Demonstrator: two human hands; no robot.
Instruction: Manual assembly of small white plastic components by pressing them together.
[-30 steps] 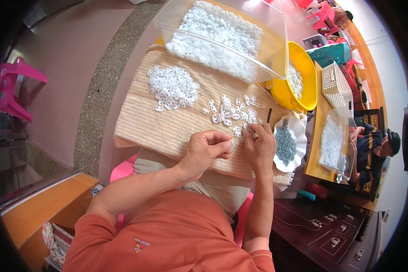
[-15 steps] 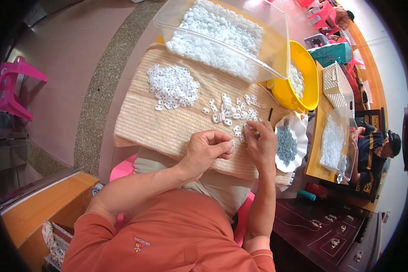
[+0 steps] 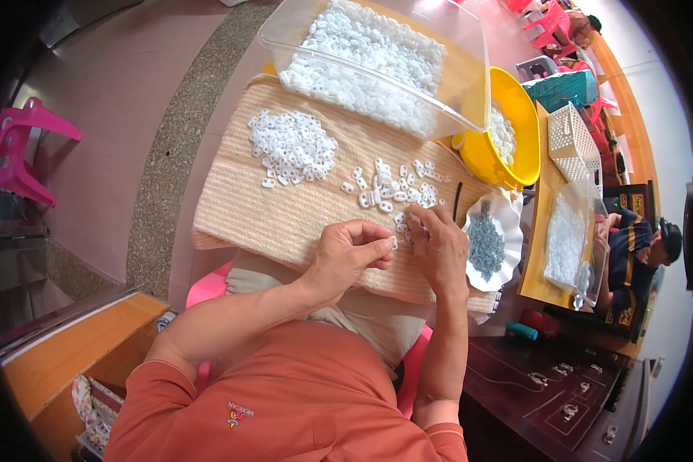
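My left hand pinches a small white plastic piece between thumb and fingertips, low over the near part of the striped cloth. Just to its right, my right hand reaches down with bent fingers at a few white pieces; what lies between its fingertips is hidden. Beyond both hands is a loose scatter of white two-holed pieces. A larger heap of similar pieces sits at the left. A thin dark rod shows beside my right hand.
A clear bin of white pieces stands at the far side. To the right are a yellow basin and a white fluted dish with small grey parts. Another person sits farther right beside a clear tray.
My right hand has shifted slightly left, and more of the dark rod shows. My left hand keeps its pinch in nearly the same place.
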